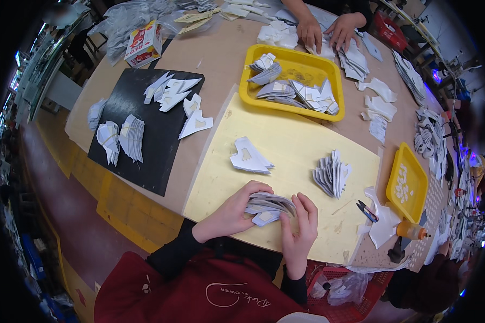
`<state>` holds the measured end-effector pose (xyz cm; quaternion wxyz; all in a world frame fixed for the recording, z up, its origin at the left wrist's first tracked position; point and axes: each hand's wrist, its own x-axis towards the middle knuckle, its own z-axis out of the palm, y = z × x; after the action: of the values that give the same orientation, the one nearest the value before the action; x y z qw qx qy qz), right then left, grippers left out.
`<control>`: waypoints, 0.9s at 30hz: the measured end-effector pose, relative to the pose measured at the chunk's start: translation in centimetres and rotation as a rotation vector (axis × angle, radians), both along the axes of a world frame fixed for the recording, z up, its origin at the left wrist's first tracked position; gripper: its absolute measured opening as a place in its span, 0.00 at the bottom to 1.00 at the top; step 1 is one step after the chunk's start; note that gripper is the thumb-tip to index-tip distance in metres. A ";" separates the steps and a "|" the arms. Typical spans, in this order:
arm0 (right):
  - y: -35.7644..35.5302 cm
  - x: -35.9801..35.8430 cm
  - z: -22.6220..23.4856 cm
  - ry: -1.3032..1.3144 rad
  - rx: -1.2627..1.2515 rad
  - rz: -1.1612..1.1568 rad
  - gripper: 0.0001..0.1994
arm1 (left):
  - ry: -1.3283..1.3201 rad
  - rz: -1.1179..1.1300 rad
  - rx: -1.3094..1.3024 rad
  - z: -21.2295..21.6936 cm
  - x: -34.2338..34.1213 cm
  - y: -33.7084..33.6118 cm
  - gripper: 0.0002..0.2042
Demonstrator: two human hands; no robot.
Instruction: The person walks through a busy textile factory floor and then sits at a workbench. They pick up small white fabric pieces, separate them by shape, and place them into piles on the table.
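Note:
Between my two hands, just over the near edge of the pale yellow board (221, 177), is a stack of grey-white cut pieces (265, 207), fanned at its upper edge. My left hand (234, 211) grips its left side with the fingers behind it. My right hand (300, 231) has its thumb and fingers on the right end. Ahead of them lie a white stack with a small tan patch (249, 156) and, to the right, a fanned grey-white stack (332, 174). Thread snips (367, 211) rest right of my right hand, beside a white sheet piece (382, 223).
A yellow tray (243, 86) holds several stacks; a smaller yellow tray (423, 188) has small white pieces. More stacks lie on a black board (159, 167). Another person's hands (328, 32) handle pieces at the back. An orange-capped bottle (412, 230) and red basket (355, 309) are near right.

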<state>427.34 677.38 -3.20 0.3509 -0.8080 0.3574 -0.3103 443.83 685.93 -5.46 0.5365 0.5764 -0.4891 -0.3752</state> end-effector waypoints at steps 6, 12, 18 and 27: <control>-0.6 0.0 -0.5 -0.028 -0.080 0.073 0.21 | -0.147 -0.009 -0.039 -0.3 0.3 0.0 0.28; -1.0 -0.6 0.0 -0.139 0.004 -0.010 0.26 | 0.008 -0.023 0.037 -0.2 0.2 0.0 0.28; 1.5 1.1 -1.2 0.172 -0.084 0.465 0.52 | -0.168 -0.020 -0.199 -0.5 0.0 -0.2 0.32; 0.8 1.0 -0.9 0.279 -0.049 0.383 0.31 | -0.074 -0.107 -0.090 -1.4 0.4 -0.1 0.33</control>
<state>428.38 678.22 -4.14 0.3311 -0.9043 0.2349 -0.1319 444.20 685.87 -6.87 0.5225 0.5382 -0.5550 -0.3595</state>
